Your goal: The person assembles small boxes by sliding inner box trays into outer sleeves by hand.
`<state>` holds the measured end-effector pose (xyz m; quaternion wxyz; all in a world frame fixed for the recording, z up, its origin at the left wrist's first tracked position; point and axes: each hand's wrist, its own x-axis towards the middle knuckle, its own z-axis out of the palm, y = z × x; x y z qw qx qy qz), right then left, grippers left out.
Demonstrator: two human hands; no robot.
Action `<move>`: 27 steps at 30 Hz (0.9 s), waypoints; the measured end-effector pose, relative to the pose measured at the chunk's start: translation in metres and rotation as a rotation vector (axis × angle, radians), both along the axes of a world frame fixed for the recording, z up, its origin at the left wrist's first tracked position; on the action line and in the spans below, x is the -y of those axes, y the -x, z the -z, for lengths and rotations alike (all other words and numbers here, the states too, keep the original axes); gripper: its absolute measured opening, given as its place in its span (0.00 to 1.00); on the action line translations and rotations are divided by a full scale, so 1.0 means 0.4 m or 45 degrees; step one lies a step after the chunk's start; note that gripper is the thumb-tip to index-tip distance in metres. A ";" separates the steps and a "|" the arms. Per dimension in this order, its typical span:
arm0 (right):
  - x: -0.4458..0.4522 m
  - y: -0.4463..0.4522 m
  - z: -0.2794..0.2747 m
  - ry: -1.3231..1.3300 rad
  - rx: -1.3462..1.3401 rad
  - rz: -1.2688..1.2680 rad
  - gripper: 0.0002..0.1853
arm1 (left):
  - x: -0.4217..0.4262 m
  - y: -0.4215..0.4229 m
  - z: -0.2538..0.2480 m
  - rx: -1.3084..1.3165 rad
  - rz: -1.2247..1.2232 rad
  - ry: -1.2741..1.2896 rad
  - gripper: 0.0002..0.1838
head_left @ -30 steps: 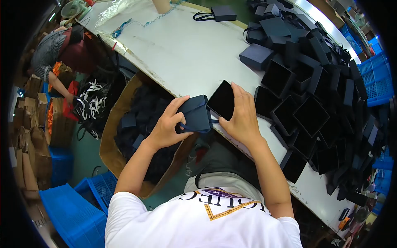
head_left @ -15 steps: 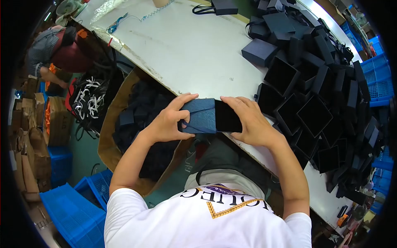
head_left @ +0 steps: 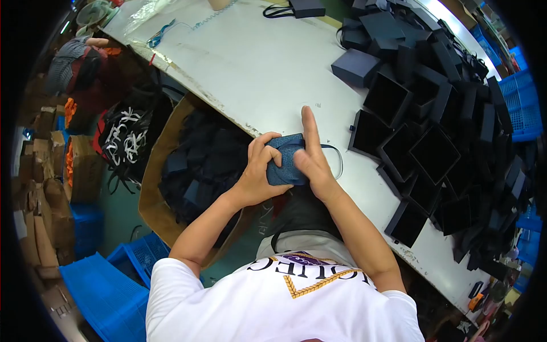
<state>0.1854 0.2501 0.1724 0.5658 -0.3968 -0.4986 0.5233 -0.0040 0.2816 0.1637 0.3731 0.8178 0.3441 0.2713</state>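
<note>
Over the table's front edge, my left hand [head_left: 257, 171] grips a small blue textured box [head_left: 286, 158] by its left side, fingers curled round it. My right hand [head_left: 314, 162] presses its palm against the right end of the box. Its thumb lies on the face of the box while its fingers point straight away from me. A thin dark ribbon loop [head_left: 336, 155] sticks out to the right, beyond the right hand. The right end of the box is hidden behind that hand.
Many black boxes [head_left: 436, 157], several open, are heaped on the white table [head_left: 256, 74] at right. A carton [head_left: 149, 194] of dark items stands below its edge at left. Blue crates [head_left: 102, 293] lie lower left. Another person [head_left: 85, 68] bends at upper left.
My right hand has moved left against the blue box and its fingers have straightened. The black part that stuck out of the right end is out of sight. A ribbon loop now shows.
</note>
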 end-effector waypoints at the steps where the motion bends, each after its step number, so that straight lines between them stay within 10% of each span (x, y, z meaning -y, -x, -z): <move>1: -0.004 -0.004 -0.005 0.044 -0.139 -0.017 0.55 | 0.002 0.007 0.002 0.045 -0.025 0.035 0.35; 4: 0.013 -0.011 -0.026 0.082 -0.566 0.039 0.47 | 0.034 0.059 0.016 0.092 -0.126 0.031 0.35; 10: 0.163 -0.187 -0.101 -0.264 1.089 0.513 0.19 | 0.122 0.429 0.021 -0.198 -0.861 0.029 0.45; 13: 0.172 -0.213 -0.102 -0.509 1.581 0.689 0.16 | 0.135 0.485 0.003 -1.084 -1.206 0.089 0.65; 19: 0.077 -0.257 -0.144 -0.515 1.845 0.901 0.22 | -0.155 0.154 -0.065 -0.178 -0.404 -0.453 0.35; 22: -0.004 -0.297 -0.210 -0.407 2.152 1.055 0.32 | -0.292 -0.125 -0.102 -0.258 -0.036 -0.720 0.43; 27: -0.090 -0.385 -0.147 -0.180 2.262 1.072 0.23 | -0.453 -0.510 -0.124 -0.358 -0.108 0.192 0.65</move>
